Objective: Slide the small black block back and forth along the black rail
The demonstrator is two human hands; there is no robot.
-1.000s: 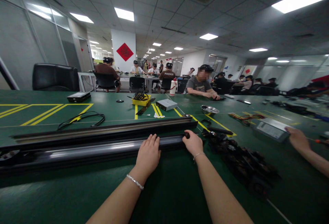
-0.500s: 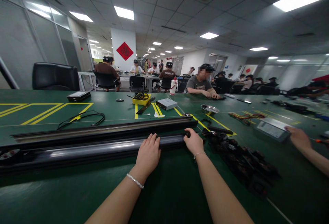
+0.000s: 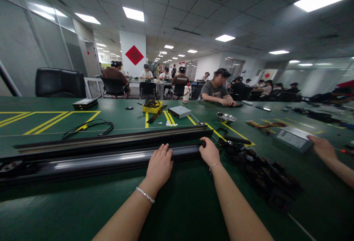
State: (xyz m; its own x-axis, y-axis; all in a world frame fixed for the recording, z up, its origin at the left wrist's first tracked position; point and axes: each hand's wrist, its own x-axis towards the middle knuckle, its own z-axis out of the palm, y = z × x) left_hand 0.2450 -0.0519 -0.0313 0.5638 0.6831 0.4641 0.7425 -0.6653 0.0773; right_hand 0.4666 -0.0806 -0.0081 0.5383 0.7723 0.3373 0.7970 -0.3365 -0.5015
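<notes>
A long black rail [image 3: 116,160] with a shiny rounded top runs from the left edge across the table in front of me. My left hand [image 3: 160,165] lies over it near its right part, fingers stretched out across the top. At the rail's right end my right hand [image 3: 210,153] is closed, thumb and fingers around a small black end piece [image 3: 204,144]. The fingers hide most of that piece. Just behind lies a second long black rail [image 3: 110,140], roughly parallel and apart from both hands.
Dark parts [image 3: 260,167] lie heaped on the green table [image 3: 83,211] at right. A co-worker's hand [image 3: 323,147] touches a grey metal box [image 3: 294,138]. Farther back are a yellow tray [image 3: 151,109] of cables, a silver box [image 3: 179,112] and a metal bowl [image 3: 226,117].
My right hand has shifted very slightly to the right at the rail's end. My left hand stays where it was on the rail.
</notes>
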